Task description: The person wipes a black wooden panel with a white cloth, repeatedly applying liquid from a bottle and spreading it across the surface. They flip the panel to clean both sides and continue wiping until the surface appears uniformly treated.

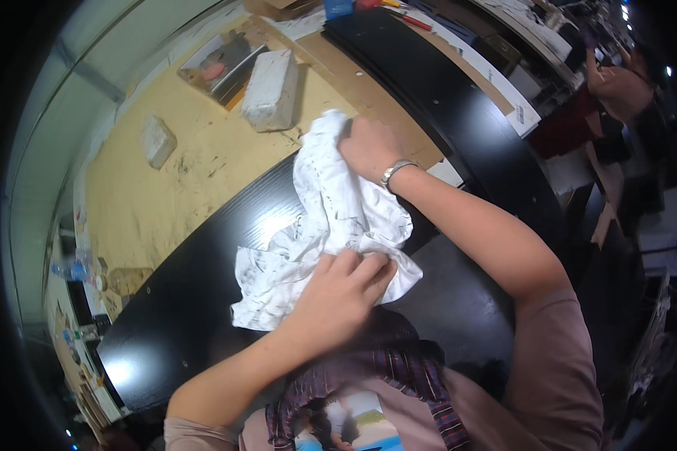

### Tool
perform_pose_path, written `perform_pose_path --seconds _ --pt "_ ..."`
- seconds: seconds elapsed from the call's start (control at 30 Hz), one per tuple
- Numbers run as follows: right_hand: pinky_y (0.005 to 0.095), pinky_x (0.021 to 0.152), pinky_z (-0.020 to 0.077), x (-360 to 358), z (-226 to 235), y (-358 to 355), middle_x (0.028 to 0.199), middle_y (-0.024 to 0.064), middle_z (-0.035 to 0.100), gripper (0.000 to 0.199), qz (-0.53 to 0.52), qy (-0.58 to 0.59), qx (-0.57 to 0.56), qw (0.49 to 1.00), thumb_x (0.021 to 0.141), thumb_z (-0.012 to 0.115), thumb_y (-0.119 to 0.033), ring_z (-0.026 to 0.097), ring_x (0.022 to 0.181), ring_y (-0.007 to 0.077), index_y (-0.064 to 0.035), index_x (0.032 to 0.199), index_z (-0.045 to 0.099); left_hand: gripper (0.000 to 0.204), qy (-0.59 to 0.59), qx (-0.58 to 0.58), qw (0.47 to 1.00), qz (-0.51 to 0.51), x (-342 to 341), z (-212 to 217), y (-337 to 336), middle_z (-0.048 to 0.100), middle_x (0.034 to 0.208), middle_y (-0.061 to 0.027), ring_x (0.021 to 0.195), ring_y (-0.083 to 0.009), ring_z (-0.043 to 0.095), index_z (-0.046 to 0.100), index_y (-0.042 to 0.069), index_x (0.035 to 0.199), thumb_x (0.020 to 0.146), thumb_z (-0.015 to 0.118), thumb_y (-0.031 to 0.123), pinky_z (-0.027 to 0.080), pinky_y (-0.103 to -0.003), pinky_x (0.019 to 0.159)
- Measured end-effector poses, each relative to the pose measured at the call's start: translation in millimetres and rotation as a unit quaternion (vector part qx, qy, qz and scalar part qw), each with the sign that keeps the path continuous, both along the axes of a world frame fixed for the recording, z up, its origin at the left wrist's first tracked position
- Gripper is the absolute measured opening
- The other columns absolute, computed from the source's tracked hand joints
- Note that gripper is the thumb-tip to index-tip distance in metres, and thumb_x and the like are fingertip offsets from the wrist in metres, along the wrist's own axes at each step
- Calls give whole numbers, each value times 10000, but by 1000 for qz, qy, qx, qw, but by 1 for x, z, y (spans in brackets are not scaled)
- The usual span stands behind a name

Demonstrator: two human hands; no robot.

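Note:
A crumpled white cloth [331, 203] with dark smudges lies over a glossy black panel [203, 278]. My left hand [338, 293] presses into the cloth's near part, its fingers curled into the folds. At the cloth's far end my right hand [370, 149] grips a bunched portion, and a metal band sits on that wrist. The fingertips of my right hand are hidden behind the cloth. The black panel has a curved edge and small holes, and it reaches from the lower left to beneath the cloth.
Beyond the panel is a yellowish work surface [218, 177] with two whitish blocks, a larger one [271, 89] and a smaller one [157, 141]. An open box [218, 64] holds odds and ends. More black panels [429, 86] lie at the right. Another person [628, 94] is at the far right.

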State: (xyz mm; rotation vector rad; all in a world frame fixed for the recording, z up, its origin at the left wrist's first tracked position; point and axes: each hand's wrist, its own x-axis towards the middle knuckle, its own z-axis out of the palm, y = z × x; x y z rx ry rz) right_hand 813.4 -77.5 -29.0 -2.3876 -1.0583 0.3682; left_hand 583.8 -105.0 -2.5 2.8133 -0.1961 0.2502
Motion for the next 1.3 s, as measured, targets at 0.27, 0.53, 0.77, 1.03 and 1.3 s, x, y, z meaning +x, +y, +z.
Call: perform_pose_path --seconds 0.27,0.53,0.77,1.03,1.3 --pt "502 888 526 -1 -5 6 968 315 700 475 22 14 24 999 948 574 -397 681 968 463 52 958 728 498 -67 36 997 33 42 -11 -18 558 1208 -78 982 -244 526 618 18 1298 813 601 133 421 -359 794" --pt "489 842 522 7 -16 8 1004 294 701 526 29 -36 -11 999 975 556 -448 681 1003 431 45 1117 674 556 -11 72 946 315 -222 -12 10 636 1158 -83 900 -286 567 685 87 1213 663 635 28 426 -420 771" --pt "501 930 491 23 -27 3 1143 300 671 519 37 22 36 998 975 578 -425 627 1114 446 54 1169 637 343 -75 86 702 703 -459 10 11 645 1091 -174 1024 -379 614 680 -16 1125 795 601 -67 470 -420 933" --pt "424 1092 427 -125 5 75 1298 216 615 414 340 -95 177 919 897 660 -259 556 1247 362 17 1204 621 485 -43 36 873 484 -289 3 -10 640 1084 -56 964 -284 581 701 101 1039 574 649 -25 413 -402 808" --pt "472 791 546 -235 15 121 757 225 704 625 405 -94 -41 909 986 467 -523 696 782 394 -2 792 753 504 0 -22 921 389 -278 16 10 621 1085 -60 885 -269 547 708 86 1070 583 658 -34 414 -393 746"
